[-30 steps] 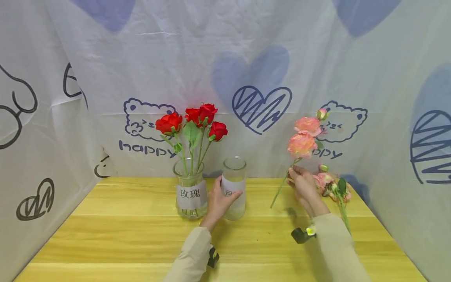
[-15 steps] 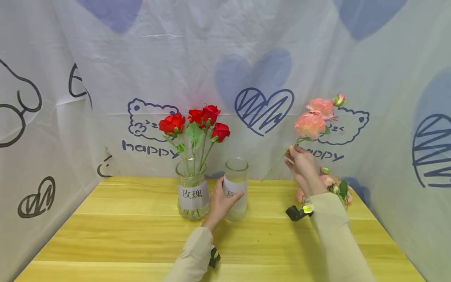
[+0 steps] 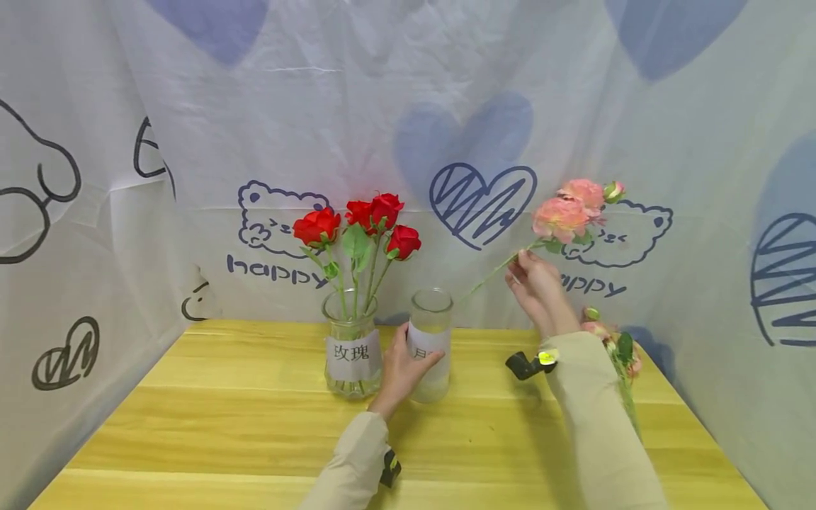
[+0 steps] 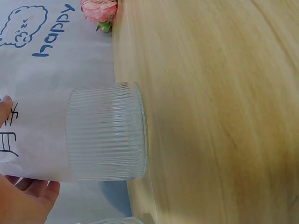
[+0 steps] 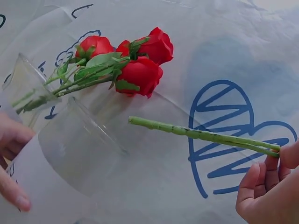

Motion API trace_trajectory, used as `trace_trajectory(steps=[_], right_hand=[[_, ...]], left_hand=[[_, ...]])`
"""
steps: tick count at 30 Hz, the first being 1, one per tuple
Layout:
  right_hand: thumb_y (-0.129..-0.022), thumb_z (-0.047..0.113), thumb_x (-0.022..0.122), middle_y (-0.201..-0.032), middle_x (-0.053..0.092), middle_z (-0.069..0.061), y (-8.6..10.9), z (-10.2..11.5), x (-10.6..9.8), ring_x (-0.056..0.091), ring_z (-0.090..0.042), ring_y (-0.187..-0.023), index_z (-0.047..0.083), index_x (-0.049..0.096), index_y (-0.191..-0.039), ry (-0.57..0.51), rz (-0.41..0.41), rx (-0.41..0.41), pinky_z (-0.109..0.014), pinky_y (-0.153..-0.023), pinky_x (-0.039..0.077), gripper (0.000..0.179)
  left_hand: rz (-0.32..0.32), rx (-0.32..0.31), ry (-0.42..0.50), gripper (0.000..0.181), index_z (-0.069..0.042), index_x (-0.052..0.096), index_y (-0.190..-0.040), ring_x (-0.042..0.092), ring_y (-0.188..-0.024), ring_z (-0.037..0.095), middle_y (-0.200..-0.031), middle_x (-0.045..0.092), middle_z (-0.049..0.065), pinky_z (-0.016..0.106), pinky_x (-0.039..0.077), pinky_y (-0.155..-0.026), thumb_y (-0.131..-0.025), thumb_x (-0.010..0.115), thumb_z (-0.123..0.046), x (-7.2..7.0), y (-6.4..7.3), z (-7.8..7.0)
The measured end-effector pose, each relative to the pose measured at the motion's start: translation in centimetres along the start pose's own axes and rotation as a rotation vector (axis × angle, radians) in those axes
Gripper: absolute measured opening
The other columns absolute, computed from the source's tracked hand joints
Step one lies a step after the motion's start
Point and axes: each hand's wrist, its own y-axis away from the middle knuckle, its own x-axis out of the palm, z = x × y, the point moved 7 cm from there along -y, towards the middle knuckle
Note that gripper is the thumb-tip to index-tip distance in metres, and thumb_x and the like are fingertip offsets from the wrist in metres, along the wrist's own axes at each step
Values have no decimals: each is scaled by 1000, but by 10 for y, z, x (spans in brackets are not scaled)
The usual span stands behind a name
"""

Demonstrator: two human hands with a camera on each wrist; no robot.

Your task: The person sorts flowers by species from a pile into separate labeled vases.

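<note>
My left hand [image 3: 406, 368] grips a clear ribbed glass vase [image 4: 107, 133] with a white paper label, its thumb across the front. The vase stands upright on the table with its mouth uncovered. My right hand [image 3: 542, 287] pinches the green stem [image 5: 201, 134] of a pink artificial flower [image 3: 564, 216], raised above the table to the right of the vase. That flower has two full blooms and a bud. Its stem slants down to the left, the cut end close to the vase's rim in the head view.
Left of the held vase stands a second labelled glass vase [image 3: 353, 358] with several red roses [image 3: 382, 210]. More pink flowers [image 3: 602, 331] lie at the table's right side. A patterned white cloth [image 3: 357, 127] hangs behind the wooden table [image 3: 223, 411].
My right hand has lifted the pink flower and shifted it left, tilting its stem so the lower end nears the vase. My left hand stays on the vase.
</note>
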Motion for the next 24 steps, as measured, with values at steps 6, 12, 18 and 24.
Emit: trace_trajectory(steps=[6,12,18,24], right_hand=[[-102,6,43,-82,53,-1,-9,-8,7,45,-12,-84,6,52,-89,-40,-35,16,-19,-71,42,16],[-102,7,42,-77,53,0,-19,-26,10,45,-11,-81,8,52,-85,12,-45,28,-18,-70,42,20],[-103,7,40,-76,51,2,-25,-39,18,46,-8,-75,7,47,-92,198,-30,-30,-17,-68,42,13],[-103,7,42,-87,47,1,-26,-50,27,47,-7,-74,2,48,-108,385,-26,-75,-16,-65,43,10]], left_hand=[[-6,-2,10,74,6,44,-133,59,-102,39,-118,58,24,52,50,-86,-76,83,-21,0,0,-1],[4,8,11,74,6,44,-133,59,-100,38,-117,58,23,51,51,-84,-76,83,-22,1,1,0],[4,5,9,75,6,43,-133,60,-99,36,-117,58,22,50,51,-83,-76,83,-22,0,0,1],[-10,18,-2,74,6,44,-132,60,-97,36,-114,58,22,50,51,-82,-76,83,-23,-1,1,-1]])
